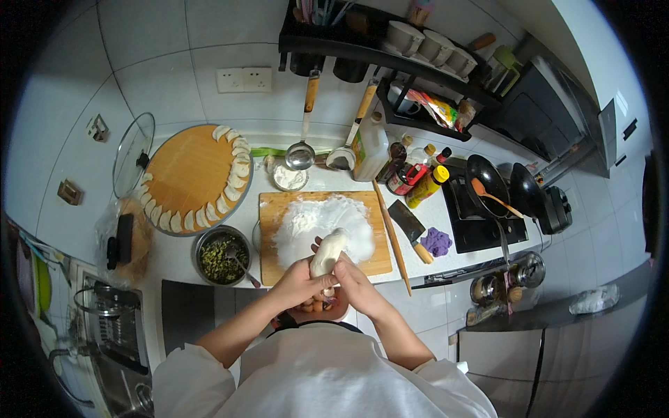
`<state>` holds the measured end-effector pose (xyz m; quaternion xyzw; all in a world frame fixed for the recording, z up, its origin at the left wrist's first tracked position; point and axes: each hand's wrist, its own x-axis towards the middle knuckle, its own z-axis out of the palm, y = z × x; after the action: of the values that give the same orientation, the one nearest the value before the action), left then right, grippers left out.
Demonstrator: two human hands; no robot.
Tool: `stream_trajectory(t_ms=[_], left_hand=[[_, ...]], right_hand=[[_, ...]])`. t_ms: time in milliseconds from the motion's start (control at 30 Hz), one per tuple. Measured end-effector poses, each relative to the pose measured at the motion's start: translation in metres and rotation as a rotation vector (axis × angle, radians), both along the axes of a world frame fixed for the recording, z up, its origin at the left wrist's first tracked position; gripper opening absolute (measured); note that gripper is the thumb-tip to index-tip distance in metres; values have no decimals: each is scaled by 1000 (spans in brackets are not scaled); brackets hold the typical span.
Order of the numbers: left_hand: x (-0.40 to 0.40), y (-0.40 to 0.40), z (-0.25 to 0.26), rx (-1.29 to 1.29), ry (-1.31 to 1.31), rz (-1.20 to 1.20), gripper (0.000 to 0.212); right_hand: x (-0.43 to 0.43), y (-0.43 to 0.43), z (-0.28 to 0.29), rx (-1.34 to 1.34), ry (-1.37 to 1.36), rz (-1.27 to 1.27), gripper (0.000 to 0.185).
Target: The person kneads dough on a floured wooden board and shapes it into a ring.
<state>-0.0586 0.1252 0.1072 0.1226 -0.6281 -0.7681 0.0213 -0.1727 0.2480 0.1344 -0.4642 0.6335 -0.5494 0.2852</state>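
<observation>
Both my hands hold a thick roll of white dough [329, 254] above the near edge of a floured wooden board [269, 224]. My left hand [303, 279] grips its left side, fingertips showing behind it. My right hand [355, 279] is against its lower right side. White flour [313, 217] covers much of the board. A wooden rolling pin [392, 235] lies along the board's right edge, with a cleaver [407, 219] beyond it. To the left, a round tray [191, 167] carries folded dumplings along its rim, and a metal bowl [222, 256] holds green filling and a spoon.
A bowl of flour [290, 178] stands behind the board under hanging ladles [300, 155]. Sauce bottles [428, 186], a purple cloth [436, 242] and a stove with a black wok [487, 183] are at right. Below my hands is a container with eggshells [319, 305]. A sink [117, 334] is lower left.
</observation>
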Motion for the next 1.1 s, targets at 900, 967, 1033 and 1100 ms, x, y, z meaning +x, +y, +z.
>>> stream_trajectory(t_ms=[900, 967, 1033, 1100], left_hand=[[1, -1, -2, 34, 197, -102, 66], [-3, 2, 4, 55, 181, -61, 58], [-7, 5, 4, 228, 168, -78, 45], [-8, 12, 8, 158, 85, -51, 34]], right_hand=[[4, -2, 22, 153, -516, -21, 89], [9, -2, 19, 196, -476, -29, 86], [-1, 5, 3, 192, -839, -18, 83], [-8, 6, -9, 181, -1204, -4, 80]])
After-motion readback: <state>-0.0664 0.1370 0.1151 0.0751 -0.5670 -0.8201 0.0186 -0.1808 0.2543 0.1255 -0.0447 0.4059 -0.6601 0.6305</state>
